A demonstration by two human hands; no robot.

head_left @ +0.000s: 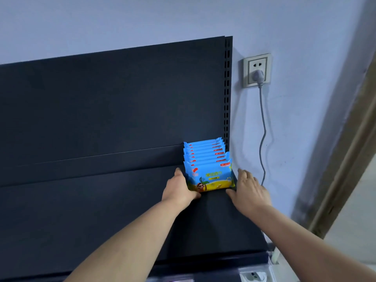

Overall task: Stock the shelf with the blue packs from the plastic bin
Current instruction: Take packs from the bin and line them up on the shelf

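Several blue packs [207, 159] stand upright in a row at the right end of the dark shelf [101, 210], running back to the rear panel. The front pack [211, 178] shows a yellow and blue picture. My left hand [180, 190] lies flat against the left side of the front packs, fingers straight, thumb under the front corner. My right hand [248, 190] rests on the shelf just right of the row, fingers straight, thumb near the front pack's lower right corner. The plastic bin is out of view.
A dark back panel [112, 102] rises behind the shelf, with a slotted upright [227, 88] at its right edge. A wall socket [257, 70] with a grey plug and hanging cable [263, 129] sits on the wall to the right. A door frame [345, 169] stands far right.
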